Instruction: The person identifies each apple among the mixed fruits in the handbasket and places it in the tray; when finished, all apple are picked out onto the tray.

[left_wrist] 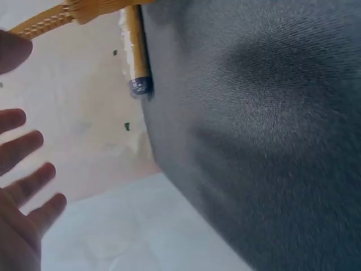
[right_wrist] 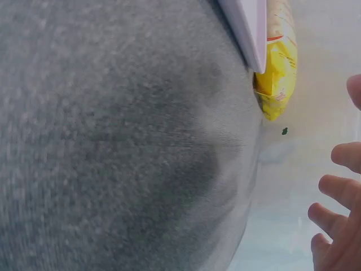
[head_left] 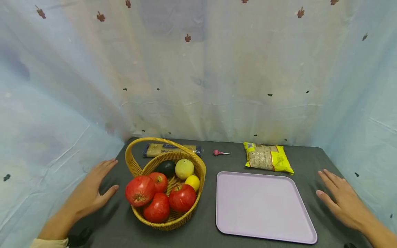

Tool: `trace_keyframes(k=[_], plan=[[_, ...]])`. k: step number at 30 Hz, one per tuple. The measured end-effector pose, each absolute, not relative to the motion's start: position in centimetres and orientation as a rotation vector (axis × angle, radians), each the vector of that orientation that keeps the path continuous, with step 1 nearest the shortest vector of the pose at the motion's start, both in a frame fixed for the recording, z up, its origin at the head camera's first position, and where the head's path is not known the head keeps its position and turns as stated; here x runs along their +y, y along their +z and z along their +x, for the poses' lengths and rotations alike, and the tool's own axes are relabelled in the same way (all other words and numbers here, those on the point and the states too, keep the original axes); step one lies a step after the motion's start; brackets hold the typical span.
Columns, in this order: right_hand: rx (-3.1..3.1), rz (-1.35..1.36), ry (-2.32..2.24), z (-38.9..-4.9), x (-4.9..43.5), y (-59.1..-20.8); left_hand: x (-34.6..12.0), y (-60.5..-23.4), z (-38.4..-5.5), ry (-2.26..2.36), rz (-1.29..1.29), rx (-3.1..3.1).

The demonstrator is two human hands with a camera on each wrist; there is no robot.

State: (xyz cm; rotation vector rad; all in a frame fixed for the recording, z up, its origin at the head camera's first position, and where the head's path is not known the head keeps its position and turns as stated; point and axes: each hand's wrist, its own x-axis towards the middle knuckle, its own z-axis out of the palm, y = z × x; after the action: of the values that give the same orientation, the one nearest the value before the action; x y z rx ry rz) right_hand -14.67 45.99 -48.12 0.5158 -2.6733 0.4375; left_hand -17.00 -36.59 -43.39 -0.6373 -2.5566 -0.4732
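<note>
My left hand (head_left: pixel 90 193) hovers left of a wicker basket (head_left: pixel 169 225), fingers extended and holding nothing. In the basket lie several red fruits, among them a pomegranate (head_left: pixel 140 190) on its left rim and an apple (head_left: pixel 182 198). A dark green avocado (head_left: pixel 166 168), a pale yellow-green round fruit (head_left: pixel 184 168) and a yellow lemon (head_left: pixel 193 182) sit there too. On the other side, my right hand (head_left: pixel 342 199) is apart from a lilac tray (head_left: pixel 263 206), its fingers spread and nothing in them. The left wrist view shows the left fingers (left_wrist: pixel 28 183) apart from everything.
Behind the basket lies a spaghetti packet (head_left: pixel 170 150), partly hidden by the handle. A lollipop (head_left: pixel 221 152) is at the back middle, with a yellow bag of grain-like food (head_left: pixel 268 157) to its right. A patterned curtain (head_left: pixel 217 69) encloses the dark table (head_left: pixel 108 227).
</note>
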Motion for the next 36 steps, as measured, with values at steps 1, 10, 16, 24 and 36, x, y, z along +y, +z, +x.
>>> trace_keyframes(k=[1,10,16,24,36], plan=[[-2.661,0.523,0.444,-14.6,45.9,-48.0,-36.6,-43.2,-16.6,-0.492,-0.648,-2.532],[-2.758,0.43,0.583,-13.5,45.1,-46.5,-35.1,-40.5,-12.8,-0.593,-0.791,-2.352],[-2.801,0.412,0.597,-13.5,44.2,-45.6,-32.2,-39.1,-11.8,-0.612,-0.953,-2.258],[-2.806,0.441,0.646,-14.2,43.0,-45.7,-29.9,-38.9,-12.2,-0.595,-1.083,-2.284],[-2.881,0.399,0.658,-16.0,41.8,-46.6,-29.2,-40.1,-12.8,-0.531,-1.133,-2.433]])
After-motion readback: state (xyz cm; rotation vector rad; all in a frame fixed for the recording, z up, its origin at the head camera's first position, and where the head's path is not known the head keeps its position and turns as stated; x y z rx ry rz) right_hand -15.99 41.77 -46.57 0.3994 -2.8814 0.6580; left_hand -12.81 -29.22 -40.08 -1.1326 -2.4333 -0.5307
